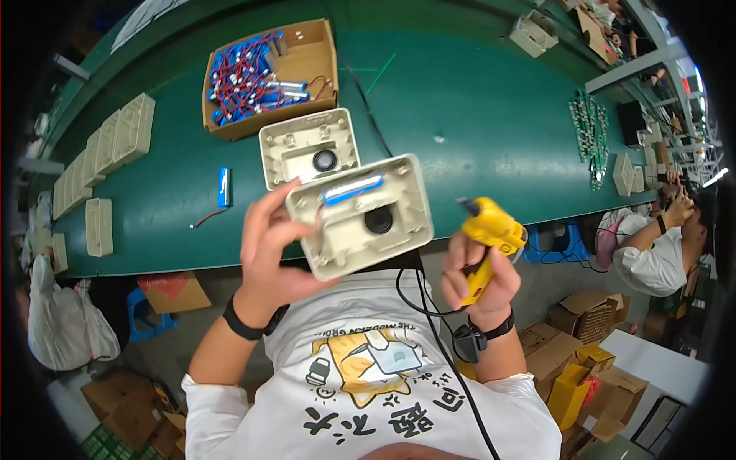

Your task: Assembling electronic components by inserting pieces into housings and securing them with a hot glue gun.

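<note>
Head | gripping beige housing [376,257] in left hand [270,247], apparently tilted to expose battery [353,189] | gripping yellow gun [494,226] in right hand [498,287], nozzle [469,205] beyond it, likely for clearance

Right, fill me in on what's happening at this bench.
A person's left hand holds an open beige housing with a blue battery and a black round part inside. The right hand grips a yellow gun-shaped tool, its nozzle apart from the housing. Beyond, a second housing and a cardboard box of batteries stand on the green table.
</note>
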Action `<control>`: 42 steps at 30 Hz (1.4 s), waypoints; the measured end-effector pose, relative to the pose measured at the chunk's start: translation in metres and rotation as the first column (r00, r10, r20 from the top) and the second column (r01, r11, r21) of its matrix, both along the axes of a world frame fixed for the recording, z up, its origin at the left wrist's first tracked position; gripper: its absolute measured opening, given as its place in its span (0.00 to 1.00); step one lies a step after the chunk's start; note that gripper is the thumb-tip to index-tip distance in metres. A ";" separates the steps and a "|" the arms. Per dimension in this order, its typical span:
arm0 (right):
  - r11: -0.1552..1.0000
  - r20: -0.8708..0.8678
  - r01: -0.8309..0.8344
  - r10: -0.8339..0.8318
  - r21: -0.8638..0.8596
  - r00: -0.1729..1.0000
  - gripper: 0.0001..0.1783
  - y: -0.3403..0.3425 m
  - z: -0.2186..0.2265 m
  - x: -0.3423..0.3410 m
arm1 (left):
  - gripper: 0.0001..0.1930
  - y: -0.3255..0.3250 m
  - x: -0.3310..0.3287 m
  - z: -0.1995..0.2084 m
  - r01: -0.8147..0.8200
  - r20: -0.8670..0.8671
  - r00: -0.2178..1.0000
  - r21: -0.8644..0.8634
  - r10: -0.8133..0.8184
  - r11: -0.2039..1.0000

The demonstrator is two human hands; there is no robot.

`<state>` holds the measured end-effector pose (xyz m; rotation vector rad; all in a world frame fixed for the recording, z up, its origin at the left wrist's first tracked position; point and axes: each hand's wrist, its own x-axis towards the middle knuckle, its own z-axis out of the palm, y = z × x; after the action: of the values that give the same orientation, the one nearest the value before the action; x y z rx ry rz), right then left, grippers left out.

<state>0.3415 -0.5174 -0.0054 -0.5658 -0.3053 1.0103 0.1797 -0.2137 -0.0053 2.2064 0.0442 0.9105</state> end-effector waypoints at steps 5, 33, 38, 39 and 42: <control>0.972 -0.054 0.193 -0.188 0.137 0.981 0.20 -0.002 0.010 0.004 | 0.37 -0.013 0.143 0.009 0.184 -0.087 0.966 -0.433 -0.244 0.882; 0.911 0.283 0.120 -0.003 -0.395 0.959 0.16 0.082 0.007 -0.008 | 0.46 0.012 -0.014 -0.014 -0.358 -0.251 0.871 0.266 0.423 0.895; 0.779 0.359 -0.020 0.311 -0.627 0.880 0.17 0.128 0.032 -0.016 | 0.57 0.017 -0.018 -0.037 -0.302 -0.322 0.912 -0.112 0.253 0.947; 0.722 0.368 -0.026 0.383 -0.691 0.847 0.18 0.132 0.033 -0.019 | 0.58 0.017 -0.022 -0.041 -0.269 -0.287 0.933 -0.147 0.219 0.952; 0.679 0.439 0.052 0.412 -0.733 0.799 0.18 0.137 0.032 -0.027 | 0.60 0.016 -0.030 -0.048 -0.198 -0.213 0.965 -0.219 0.152 0.955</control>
<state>0.3149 -0.3804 0.0264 -1.6257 -0.5167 1.1346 0.1495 -0.1982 -0.0531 2.0797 0.4280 0.7378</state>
